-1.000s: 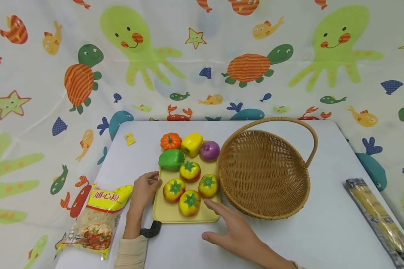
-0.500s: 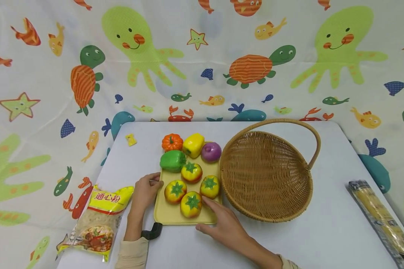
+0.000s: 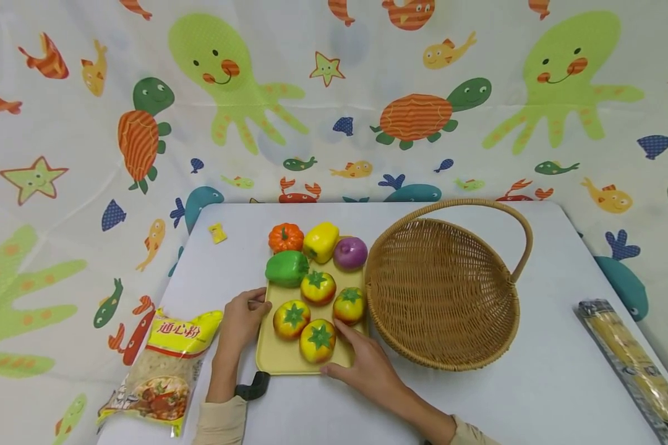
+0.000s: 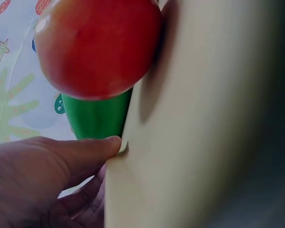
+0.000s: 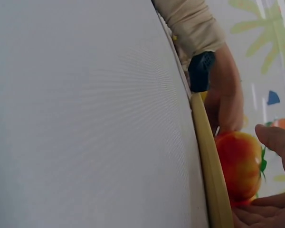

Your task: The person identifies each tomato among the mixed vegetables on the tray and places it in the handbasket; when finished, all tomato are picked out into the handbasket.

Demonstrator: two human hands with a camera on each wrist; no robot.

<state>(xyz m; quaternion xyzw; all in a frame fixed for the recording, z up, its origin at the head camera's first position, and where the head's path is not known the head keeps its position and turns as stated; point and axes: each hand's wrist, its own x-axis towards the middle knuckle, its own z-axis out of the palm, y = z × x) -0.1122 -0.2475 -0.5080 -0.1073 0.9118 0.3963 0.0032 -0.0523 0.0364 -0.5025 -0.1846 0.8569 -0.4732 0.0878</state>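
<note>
A yellow tray (image 3: 278,364) holds several yellow-and-red toy tomatoes with green star-shaped tops. My left hand (image 3: 245,318) pinches the tray's left rim; the left wrist view shows the thumb (image 4: 99,148) on its edge. My right hand (image 3: 370,371) is around the right side of the front tomato (image 3: 318,341), its fingertips between this one and the right tomato (image 3: 349,305). In the right wrist view the thumb (image 5: 273,138) is spread clear of the front tomato (image 5: 237,164), and the fingers (image 5: 263,213) reach behind it. Whether they touch it, I cannot tell.
A wicker basket (image 3: 442,290) with a tall handle stands right of the tray. At the tray's back are a green pepper (image 3: 287,268), yellow pepper (image 3: 321,241), pumpkin (image 3: 286,238) and purple onion (image 3: 350,253). Food bags (image 3: 164,371) (image 3: 629,358) lie at both sides.
My right hand has moved left and over the tray's edge to the front tomato. The right tomato has shifted and tilted slightly away. My left hand has stayed at the rim.
</note>
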